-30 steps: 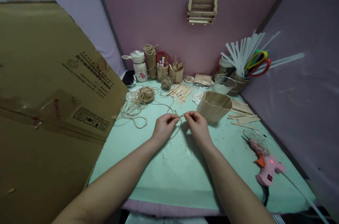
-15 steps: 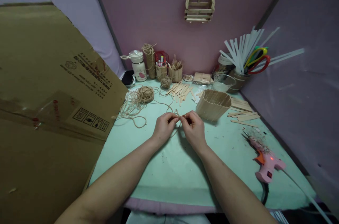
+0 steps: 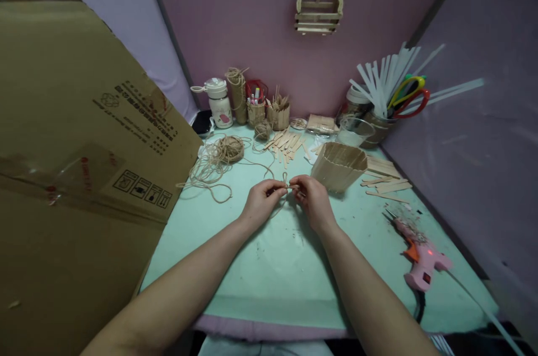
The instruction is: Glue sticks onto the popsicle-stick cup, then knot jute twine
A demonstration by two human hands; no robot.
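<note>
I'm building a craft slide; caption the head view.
Both hands pinch looped twine; a pink glue gun lies at right.

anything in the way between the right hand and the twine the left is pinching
Nothing visible: the right hand has its fingertips right at the twine, beside the left hand. The wooden container sits beyond, to the right, not between.

On the head cam I've got the left hand [image 3: 263, 200] and right hand [image 3: 314, 199] mid-frame, both pinching a bit of twine [image 3: 285, 178] with a small loop sticking up. I see a messy twine ball [image 3: 232, 149] left of centre, a wooden-slat container [image 3: 338, 170] just right of the hands, a pink glue gun [image 3: 421, 273] lower right, and cardboard [image 3: 75, 120] filling the left side.
</note>
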